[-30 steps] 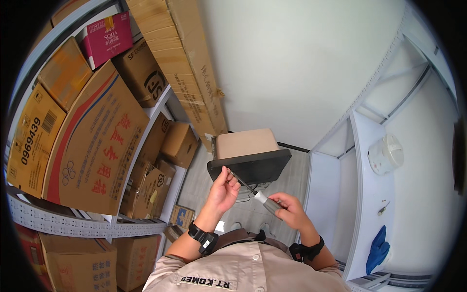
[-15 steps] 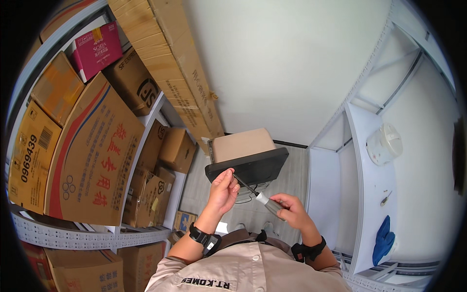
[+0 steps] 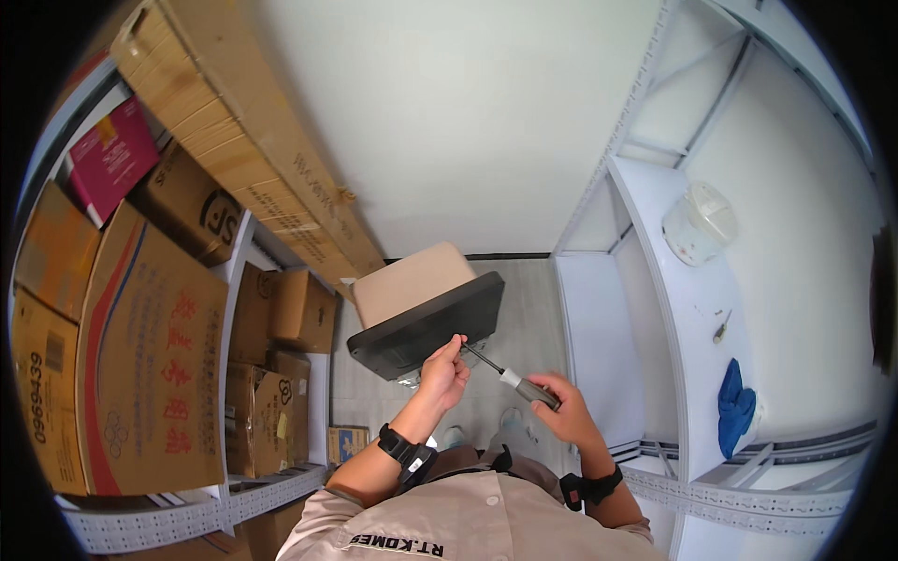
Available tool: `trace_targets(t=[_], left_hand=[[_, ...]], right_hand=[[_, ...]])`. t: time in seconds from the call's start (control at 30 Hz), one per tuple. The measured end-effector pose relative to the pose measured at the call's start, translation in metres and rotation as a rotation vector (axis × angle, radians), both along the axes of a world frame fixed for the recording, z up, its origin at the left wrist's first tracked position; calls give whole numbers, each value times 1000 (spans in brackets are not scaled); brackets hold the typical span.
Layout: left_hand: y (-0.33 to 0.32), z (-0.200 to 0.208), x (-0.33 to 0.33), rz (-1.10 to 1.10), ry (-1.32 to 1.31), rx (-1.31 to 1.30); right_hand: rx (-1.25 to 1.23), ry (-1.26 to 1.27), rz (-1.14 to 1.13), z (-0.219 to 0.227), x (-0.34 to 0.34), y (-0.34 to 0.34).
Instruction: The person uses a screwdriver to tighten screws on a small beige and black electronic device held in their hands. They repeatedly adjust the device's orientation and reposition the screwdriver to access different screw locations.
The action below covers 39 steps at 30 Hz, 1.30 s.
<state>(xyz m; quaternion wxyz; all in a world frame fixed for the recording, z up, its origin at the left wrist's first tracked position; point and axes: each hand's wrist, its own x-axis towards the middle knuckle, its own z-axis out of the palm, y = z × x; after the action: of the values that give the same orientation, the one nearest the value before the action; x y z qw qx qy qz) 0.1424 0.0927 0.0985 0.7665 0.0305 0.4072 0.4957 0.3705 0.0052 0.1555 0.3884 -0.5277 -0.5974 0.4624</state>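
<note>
My right hand [image 3: 568, 411] is wrapped round the grey handle of a screwdriver [image 3: 530, 388]. Its dark shaft points up and left toward my left hand [image 3: 443, 376]. There, thumb and finger are pinched together at the shaft's tip; anything small between them cannot be made out. Just beyond the fingertips is the black panel [image 3: 426, 327] of a bulky item with a beige, rounded box-like part [image 3: 412, 280] behind it. That item stands tilted in front of me, and its underside is partly hidden by my left hand.
Shelving on the left holds several cardboard boxes [image 3: 150, 355] and a magenta box [image 3: 112, 159]. A tall carton [image 3: 271, 178] leans by the wall. On the right shelf [image 3: 687, 374] are a white bucket [image 3: 700, 224], a small tool [image 3: 721, 326] and a blue glove [image 3: 736, 404].
My view has shifted, so the shelves and the black and beige item sit further left. Both hands keep their grip, with the screwdriver tip still at my left fingers.
</note>
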Motion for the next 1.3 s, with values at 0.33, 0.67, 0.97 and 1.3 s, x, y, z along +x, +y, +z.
trace_targets(t=[0.33, 0.67, 0.97, 1.3], left_hand=[[48, -89, 85, -122, 46, -131], [81, -134, 99, -79, 109, -257], [82, -141, 94, -115, 139, -192], [86, -129, 96, -101, 195, -207]], right_hand=[[-177, 38, -194, -115, 50, -9], [-198, 44, -146, -174, 55, 19], [-237, 103, -192, -199, 45, 17], [-239, 145, -178, -194, 43, 22]])
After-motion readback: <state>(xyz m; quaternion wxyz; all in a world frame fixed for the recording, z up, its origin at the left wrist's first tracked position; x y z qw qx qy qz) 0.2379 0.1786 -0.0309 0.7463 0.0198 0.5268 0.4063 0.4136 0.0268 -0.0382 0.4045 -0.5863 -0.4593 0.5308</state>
